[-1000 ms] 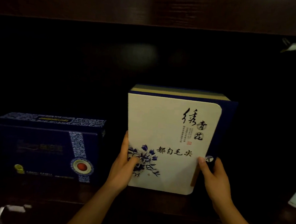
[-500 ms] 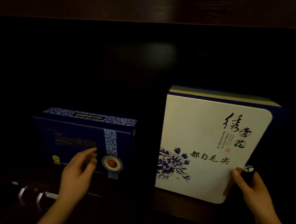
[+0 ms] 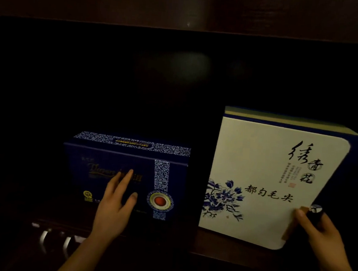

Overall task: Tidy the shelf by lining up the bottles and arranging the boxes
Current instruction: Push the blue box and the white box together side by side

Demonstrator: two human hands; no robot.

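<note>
A dark blue box (image 3: 112, 162) with a patterned band and a red round seal stands on the dark wooden shelf (image 3: 219, 246), left of centre. My left hand (image 3: 116, 203) lies flat on its front face, fingers spread. To the right stands a taller white box (image 3: 262, 168) with blue flowers and black calligraphy, upright on the shelf. My right hand (image 3: 319, 232) grips its lower right corner at the blue clasp. No bottles are in view.
The shelf recess behind and left of the boxes is very dark. A wooden board (image 3: 183, 6) spans overhead. Two metal handles (image 3: 54, 241) show below the shelf's front edge at the lower left.
My left hand let go of the white box, moved left and now rests on the blue box. My view has shifted left; the right hand stays on the white box's corner.
</note>
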